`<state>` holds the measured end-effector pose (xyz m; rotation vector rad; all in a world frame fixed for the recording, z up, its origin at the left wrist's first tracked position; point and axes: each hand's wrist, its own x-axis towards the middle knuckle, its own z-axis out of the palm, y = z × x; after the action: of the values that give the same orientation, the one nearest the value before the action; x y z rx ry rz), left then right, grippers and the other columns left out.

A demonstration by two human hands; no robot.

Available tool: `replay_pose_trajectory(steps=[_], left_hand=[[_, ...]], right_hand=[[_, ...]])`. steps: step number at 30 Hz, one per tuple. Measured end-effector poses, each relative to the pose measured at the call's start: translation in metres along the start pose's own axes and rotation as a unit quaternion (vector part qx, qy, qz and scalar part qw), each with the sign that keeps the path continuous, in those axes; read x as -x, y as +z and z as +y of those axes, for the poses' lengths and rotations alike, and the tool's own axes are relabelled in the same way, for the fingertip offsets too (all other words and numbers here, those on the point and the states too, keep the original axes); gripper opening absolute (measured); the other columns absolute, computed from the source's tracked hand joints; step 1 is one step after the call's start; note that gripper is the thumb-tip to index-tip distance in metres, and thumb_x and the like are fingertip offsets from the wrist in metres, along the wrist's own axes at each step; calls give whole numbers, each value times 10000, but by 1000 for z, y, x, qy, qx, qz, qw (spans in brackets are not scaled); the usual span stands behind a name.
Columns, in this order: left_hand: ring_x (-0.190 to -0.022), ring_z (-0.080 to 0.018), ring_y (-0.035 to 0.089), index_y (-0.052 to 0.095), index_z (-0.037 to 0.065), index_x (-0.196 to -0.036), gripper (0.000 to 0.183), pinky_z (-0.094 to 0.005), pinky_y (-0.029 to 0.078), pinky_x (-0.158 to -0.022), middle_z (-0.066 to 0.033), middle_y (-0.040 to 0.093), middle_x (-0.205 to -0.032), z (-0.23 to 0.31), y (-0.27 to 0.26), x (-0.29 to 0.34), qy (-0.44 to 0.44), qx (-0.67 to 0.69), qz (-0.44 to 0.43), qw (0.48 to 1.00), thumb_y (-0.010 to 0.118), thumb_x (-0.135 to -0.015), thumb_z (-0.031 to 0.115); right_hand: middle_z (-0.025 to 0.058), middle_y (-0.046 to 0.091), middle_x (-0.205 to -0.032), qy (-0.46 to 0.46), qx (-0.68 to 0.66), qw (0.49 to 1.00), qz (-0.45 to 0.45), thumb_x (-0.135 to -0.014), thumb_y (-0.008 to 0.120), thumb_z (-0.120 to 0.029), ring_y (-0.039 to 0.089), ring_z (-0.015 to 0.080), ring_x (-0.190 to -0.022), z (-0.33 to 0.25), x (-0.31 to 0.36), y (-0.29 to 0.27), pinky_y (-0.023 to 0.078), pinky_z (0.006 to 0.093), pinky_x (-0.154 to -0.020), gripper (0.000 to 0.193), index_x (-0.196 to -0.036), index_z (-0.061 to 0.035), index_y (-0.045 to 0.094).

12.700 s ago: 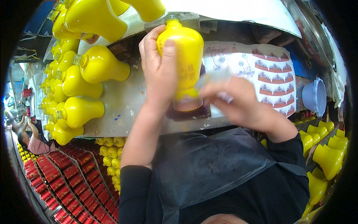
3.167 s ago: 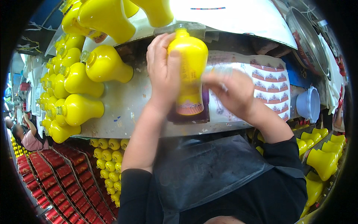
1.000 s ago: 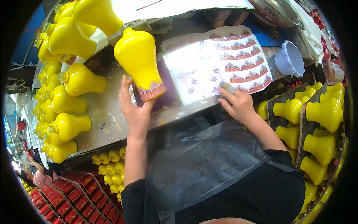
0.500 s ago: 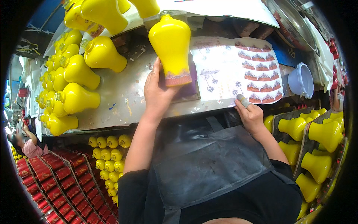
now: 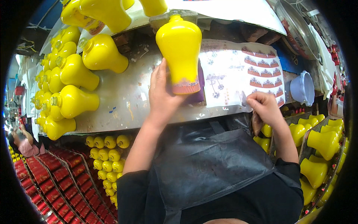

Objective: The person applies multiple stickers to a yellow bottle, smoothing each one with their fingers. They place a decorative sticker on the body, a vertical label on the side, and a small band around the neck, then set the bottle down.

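Note:
My left hand [image 5: 164, 91] is wrapped round the lower part of a glossy yellow bottle [image 5: 180, 44], with its thumb along the left side. The bottle leans with its narrow clear neck away from me, and a reddish patterned band runs round its base. At the lower edge of a white decal sheet [image 5: 233, 80], my right hand [image 5: 265, 106] is closed in a pinch. Between its fingertips is a small translucent decal [image 5: 244, 98] with a greyish print. Rows of red, skirt-like prints and grey floral prints cover the sheet.
Several yellow bottles [image 5: 78, 71] crowd the left of the metal worktable [image 5: 123, 100]. A lilac bucket [image 5: 301, 89] stands at the right end. Racks of yellow bottles [image 5: 313, 171] are at the right, and red boxes [image 5: 56, 183] at the lower left. A person [image 5: 28, 143] is far left.
My right hand has lifted a small decal from the sheet's lower edge and turned, its fingers now pinched. The left hand still grips the bottle; the whole view has shifted slightly.

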<state>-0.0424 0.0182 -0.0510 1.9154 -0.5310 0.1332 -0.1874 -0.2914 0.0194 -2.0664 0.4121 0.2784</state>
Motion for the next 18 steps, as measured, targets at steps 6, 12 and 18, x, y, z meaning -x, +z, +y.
replay_pose_trajectory(steps=[6, 12, 18], left_hand=[[-1283, -409, 589, 328, -25, -1589, 1019, -444, 477, -1081, -253, 547, -1436, -9, -1, -2, 53, -25, -32, 998, 874, -790, 294], [-1397, -426, 487, 200, -40, -1622, 1102, -451, 415, -1142, -277, 452, -1531, -3, -15, -6, 17, -32, -132, 991, 853, -781, 246], [-1530, -349, 314, -6, -34, -1637, 1024, -434, 260, -1248, -279, 262, -1646, 23, -5, -30, -106, 203, -65, 971, 663, -915, 248]], right_hand=[[8, 660, -679, 40, -194, 978, -60, -954, 751, -227, 618, 79, -524, -52, -53, -24, 471, 201, -469, 223, -940, -7, 719], [38, 711, -795, -63, -148, 982, -100, -968, 742, -280, 642, 51, -570, -108, -110, -34, 505, 167, -489, 324, -1098, 17, 737], [9, 703, -768, -415, 82, 906, 35, -1011, 693, -201, 643, 30, -620, -171, -116, -8, 536, 195, -572, 209, -1059, -9, 762]])
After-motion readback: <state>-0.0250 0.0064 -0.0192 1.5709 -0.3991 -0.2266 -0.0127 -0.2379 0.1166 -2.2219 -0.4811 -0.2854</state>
